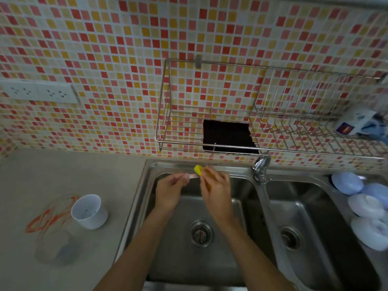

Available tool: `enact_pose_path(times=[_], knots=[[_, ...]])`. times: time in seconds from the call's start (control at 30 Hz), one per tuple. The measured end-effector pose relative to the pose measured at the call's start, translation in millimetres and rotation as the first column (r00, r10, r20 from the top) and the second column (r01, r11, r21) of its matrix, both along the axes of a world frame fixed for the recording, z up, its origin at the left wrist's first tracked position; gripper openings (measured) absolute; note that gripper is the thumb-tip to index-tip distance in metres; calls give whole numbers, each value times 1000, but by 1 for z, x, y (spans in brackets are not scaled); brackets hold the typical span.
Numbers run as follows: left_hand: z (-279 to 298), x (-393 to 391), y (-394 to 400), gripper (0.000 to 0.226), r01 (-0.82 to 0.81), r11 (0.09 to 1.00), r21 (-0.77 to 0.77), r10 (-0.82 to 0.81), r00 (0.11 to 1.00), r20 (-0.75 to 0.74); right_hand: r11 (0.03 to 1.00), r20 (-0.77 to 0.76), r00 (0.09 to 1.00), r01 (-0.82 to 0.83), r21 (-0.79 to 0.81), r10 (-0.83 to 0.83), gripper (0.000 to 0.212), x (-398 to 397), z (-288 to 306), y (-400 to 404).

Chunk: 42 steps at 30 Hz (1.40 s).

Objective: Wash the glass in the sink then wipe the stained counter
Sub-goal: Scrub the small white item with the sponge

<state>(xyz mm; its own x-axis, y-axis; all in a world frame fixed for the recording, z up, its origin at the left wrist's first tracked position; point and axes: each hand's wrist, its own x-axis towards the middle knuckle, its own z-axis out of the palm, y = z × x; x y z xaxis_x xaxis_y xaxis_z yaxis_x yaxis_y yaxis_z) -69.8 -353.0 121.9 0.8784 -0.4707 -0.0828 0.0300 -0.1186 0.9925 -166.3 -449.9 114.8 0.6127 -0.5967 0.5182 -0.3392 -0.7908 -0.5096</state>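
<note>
The right hand's fingers (206, 172) are curling round a small yellow object (197, 170), pinching it at the back rim of the sink (136, 198); whether it is a sponge or a cap cannot be told. The left hand's fingers (181, 177) are closing on a thin pale, pinkish item (192, 176) that is pointing toward the yellow object, the two nearly touching. Both the right hand (215, 190) and the left hand (170, 192) are hovering over the far edge of the left basin, forearms reaching in from the near edge above the drain (201, 233).

The glass (55, 232) is lying on its side on the counter (63, 171) near the sink's left rim, partly over the orange stain (42, 220), blurred. A white cup (89, 211) is standing upright just beside it, toward the sink.

The tap (260, 167) is sitting at the back between the two basins. A wire rack (210, 114) is hanging on the tiled wall above, holding a black cloth (228, 136). White lids or bowls (365, 204) are lining the sink's right edge.
</note>
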Motion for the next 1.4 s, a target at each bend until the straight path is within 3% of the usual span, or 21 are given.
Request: enact_pose_path(times=[0.2, 0.33, 0.47, 0.6, 0.73, 0.83, 0.9, 1.03, 1.17, 1.3, 1.4], knots=[[-7, -19, -21, 14, -19, 1000, 7, 19, 999, -38, 997, -19, 999, -38, -64, 37, 33, -4, -11, -9], [-6, -18, -30, 6, -30, 999, 39, 29, 999, 25, 998, -26, 998, 58, 25, -58, 38, -5, -9, -31], [-10, -17, -33, 8, -11, 999, 47, 7, 998, 69, 995, -4, 998, -56, -81, 56, 37, -5, -11, -16], [-9, -23, -34, 7, -43, 995, 88, 31, 991, 132, 995, 9, 997, 75, 69, -76, 38, -6, -16, -25], [-7, -21, -29, 11, 9, 995, 101, -33, 970, 239, 997, 12, 997, -73, -7, 73, 33, -7, -9, -12], [-6, -20, -26, 14, -6, 993, 121, -32, 952, 305, 995, -24, 1000, 16, 97, -14, 32, -7, -8, -30], [-5, -18, -25, 17, -14, 991, 131, -28, 950, 312, 996, -32, 999, 17, 87, -14, 32, -10, -7, -27], [-5, -15, -23, 14, 2, 995, 104, -25, 974, 224, 993, 13, 993, -115, -22, 116, 32, -14, -7, -5], [0, -22, -27, 4, -56, 994, 90, 50, 996, 74, 994, 42, 997, 56, 93, -61, 40, -14, -15, -15], [0, -21, -28, 12, -82, 994, 68, 85, 996, -39, 994, 55, 994, -89, -67, 93, 38, -14, -10, -2], [2, -22, -29, 15, -116, 991, 72, 120, 991, -63, 1000, 75, 997, 10, 2, -10, 42, -14, -9, -14]])
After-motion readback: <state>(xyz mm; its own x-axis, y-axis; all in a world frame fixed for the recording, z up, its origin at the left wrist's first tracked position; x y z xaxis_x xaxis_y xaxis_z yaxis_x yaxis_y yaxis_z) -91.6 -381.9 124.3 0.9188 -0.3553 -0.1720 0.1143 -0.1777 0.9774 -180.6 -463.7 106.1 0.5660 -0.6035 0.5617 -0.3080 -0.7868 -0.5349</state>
